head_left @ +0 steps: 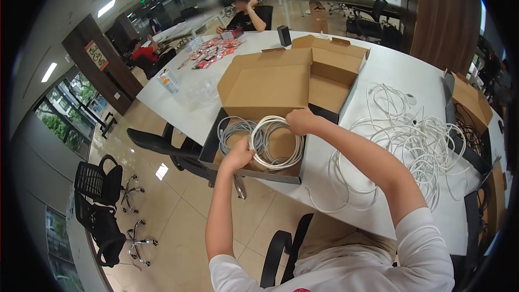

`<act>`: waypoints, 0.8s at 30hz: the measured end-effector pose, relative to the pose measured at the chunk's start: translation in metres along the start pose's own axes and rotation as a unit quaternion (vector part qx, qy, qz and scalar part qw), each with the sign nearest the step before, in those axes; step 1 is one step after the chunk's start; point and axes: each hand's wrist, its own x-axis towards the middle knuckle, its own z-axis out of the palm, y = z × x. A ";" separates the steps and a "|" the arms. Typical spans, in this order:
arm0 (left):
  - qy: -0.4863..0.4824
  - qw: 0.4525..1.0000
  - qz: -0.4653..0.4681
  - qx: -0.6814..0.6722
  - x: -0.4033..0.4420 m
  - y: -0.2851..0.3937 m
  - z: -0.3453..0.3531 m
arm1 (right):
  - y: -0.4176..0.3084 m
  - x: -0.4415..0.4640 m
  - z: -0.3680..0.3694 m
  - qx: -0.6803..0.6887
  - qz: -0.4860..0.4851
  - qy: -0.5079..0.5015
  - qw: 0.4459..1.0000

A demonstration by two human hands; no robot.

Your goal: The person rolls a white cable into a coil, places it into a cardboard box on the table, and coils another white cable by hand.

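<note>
White coil [277, 165] — between both hands' fingers [250, 152]

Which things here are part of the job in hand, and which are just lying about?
In the job:
white cable coil, between left hand and right hand
near open box
grey coils inside it
loose white cables, probably

Lying about, it seems:
red packets
carton at the table's far left
upright black block

Open from above into front box [259, 177], over low near wall [275, 175]. Blocked on far side by raised lid [265, 81], with second box [331, 91] behind right. Crowded right by loose cable tangle [424, 143] across bench [318, 158].
</note>
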 end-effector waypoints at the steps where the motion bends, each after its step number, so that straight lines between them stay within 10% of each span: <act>1: 0.001 1.000 0.017 -0.025 -0.004 0.003 -0.002 | 0.001 0.002 -0.002 0.054 0.006 0.012 0.998; 14: 0.061 0.954 0.201 -0.214 0.005 0.182 0.007 | 0.088 -0.078 -0.128 0.102 0.055 0.297 0.948; 24: 0.267 0.894 0.290 0.212 0.153 0.241 0.089 | 0.240 -0.023 -0.037 0.273 0.185 0.345 0.879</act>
